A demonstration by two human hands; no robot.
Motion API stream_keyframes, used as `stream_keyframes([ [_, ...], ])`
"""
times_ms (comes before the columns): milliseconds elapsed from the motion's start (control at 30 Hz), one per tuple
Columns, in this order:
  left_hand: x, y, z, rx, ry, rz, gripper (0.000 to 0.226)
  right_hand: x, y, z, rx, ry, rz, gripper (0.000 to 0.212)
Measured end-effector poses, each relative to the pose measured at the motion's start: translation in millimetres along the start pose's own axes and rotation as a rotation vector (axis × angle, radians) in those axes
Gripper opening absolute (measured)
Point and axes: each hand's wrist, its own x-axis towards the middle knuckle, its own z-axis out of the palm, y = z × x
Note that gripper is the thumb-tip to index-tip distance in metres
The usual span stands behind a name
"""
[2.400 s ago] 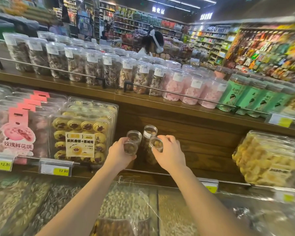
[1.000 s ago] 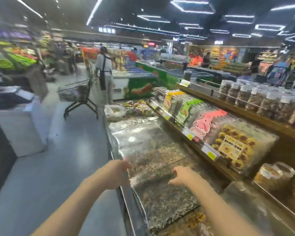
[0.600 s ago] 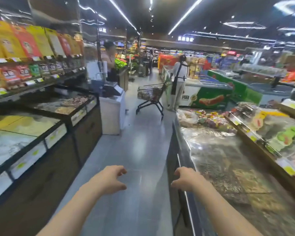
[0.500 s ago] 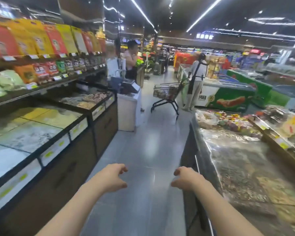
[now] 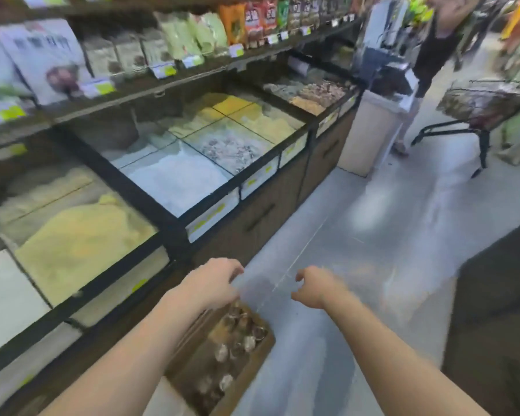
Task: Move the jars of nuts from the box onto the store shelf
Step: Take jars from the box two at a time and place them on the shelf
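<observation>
A brown cardboard box (image 5: 261, 352) stands on the grey floor below my arms. Several clear jars of nuts (image 5: 237, 340) with round lids fill it, seen from above and blurred. My left hand (image 5: 213, 283) hovers just above the box's far end, fingers curled apart and empty. My right hand (image 5: 315, 288) hangs over the floor to the right of the box, also empty with loose fingers. The store shelf that takes the jars is out of view.
Bulk bins (image 5: 174, 163) with glass lids run along the left, with a shelf of bagged goods (image 5: 192, 34) above. A person (image 5: 433, 55) stands by a shopping cart (image 5: 481, 106) at the far right. A dark counter (image 5: 493, 310) edges the right side.
I have turned away from the shelf, where both hands held jars, and swung left and down. The box of jars has come into view under my empty hands.
</observation>
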Motion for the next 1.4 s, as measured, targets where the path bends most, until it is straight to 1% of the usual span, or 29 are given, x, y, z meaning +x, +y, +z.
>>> stream_keyframes([
  [100,10.3,-44.8,10.2,-0.065,-0.005,-0.09,0.049,33.4,-41.9,23.0,-0.029,-0.062,-0.061,0.04],
  [167,20.9,-71.0,27.3,-0.115,-0.002,-0.147,0.047,58.2,-62.9,40.3,-0.07,-0.105,-0.111,0.042],
  [333,61.7,-133.3,90.5,-0.268,0.018,-0.349,0.041,140.0,-101.0,97.5,-0.17,-0.232,-0.241,0.04],
  [400,78.9,-151.6,115.8,-0.329,0.033,-0.413,0.035,172.0,-108.1,118.1,-0.183,-0.257,-0.279,0.034],
  [467,103.4,-177.0,156.5,-0.422,0.035,-0.511,0.033,214.7,-112.6,160.0,-0.21,-0.299,-0.299,0.026],
  [500,116.4,-192.2,181.1,-0.461,0.029,-0.557,0.036,237.2,-113.0,185.7,-0.234,-0.329,-0.306,0.026],
  [633,161.9,-255.4,296.8,-0.565,-0.032,-0.687,0.048,308.9,-95.7,304.9,-0.304,-0.448,-0.325,0.038],
  [700,182.1,-284.7,360.2,-0.597,-0.067,-0.744,0.052,338.7,-80.9,370.0,-0.317,-0.472,-0.333,0.047],
  [833,213.3,-326.6,474.7,-0.622,-0.152,-0.819,0.058,379.7,-52.9,480.9,-0.437,-0.551,-0.401,0.051],
  [900,227.8,-344.4,524.4,-0.603,-0.155,-0.826,0.059,396.7,-40.3,525.0,-0.491,-0.541,-0.457,0.054],
  [967,240.5,-361.4,565.0,-0.591,-0.135,-0.836,0.062,413.4,-31.7,562.5,-0.527,-0.488,-0.519,0.055],
  [1067,258.0,-385.5,614.4,-0.547,-0.085,-0.823,0.063,439.0,-27.5,615.2,-0.531,-0.44,-0.581,0.052],
  [1133,269.6,-393.7,642.7,-0.532,-0.076,-0.802,0.063,456.9,-29.7,642.1,-0.534,-0.377,-0.604,0.057],
  [1233,282.8,-397.4,679.7,-0.472,-0.102,-0.789,0.063,476.4,-42.0,668.1,-0.504,-0.296,-0.597,0.073],
  [1333,288.1,-399.3,705.9,-0.444,-0.108,-0.826,0.063,487.3,-55.2,683.1,-0.502,-0.266,-0.566,0.074],
  [1400,289.7,-402.0,718.8,-0.516,-0.073,-0.851,0.058,493.3,-59.0,690.6,-0.523,-0.283,-0.556,0.076],
])
